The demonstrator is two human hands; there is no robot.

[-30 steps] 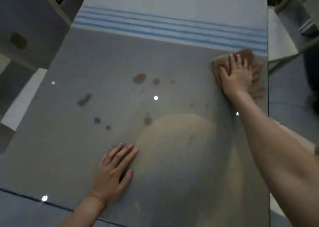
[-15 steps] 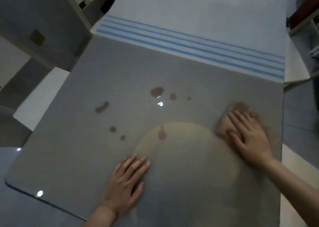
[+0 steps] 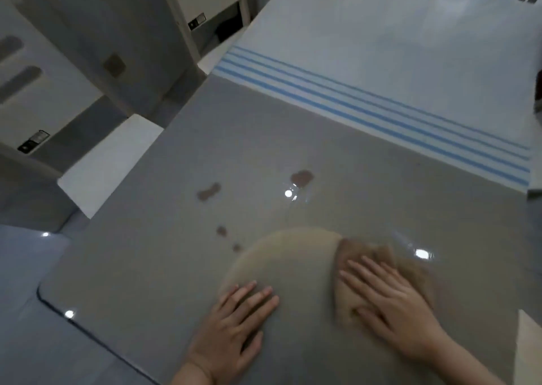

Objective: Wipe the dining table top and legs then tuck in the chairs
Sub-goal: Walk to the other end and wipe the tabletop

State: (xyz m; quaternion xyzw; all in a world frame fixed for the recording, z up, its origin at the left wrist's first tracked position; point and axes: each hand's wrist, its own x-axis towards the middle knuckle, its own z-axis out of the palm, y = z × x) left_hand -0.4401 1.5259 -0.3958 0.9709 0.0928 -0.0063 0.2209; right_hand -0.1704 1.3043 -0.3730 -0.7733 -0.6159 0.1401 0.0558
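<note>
Brown cloth lies flat on the table at its near side, with the right grip spread flat on top, pressing, clasping nothing. The left grip rests released just beside it. Spills wait farther out and leftward, and the right grip is nearer.

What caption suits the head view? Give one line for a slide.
Right hand presses a brown cloth on the stained tabletop while the left hand rests flat.
</note>
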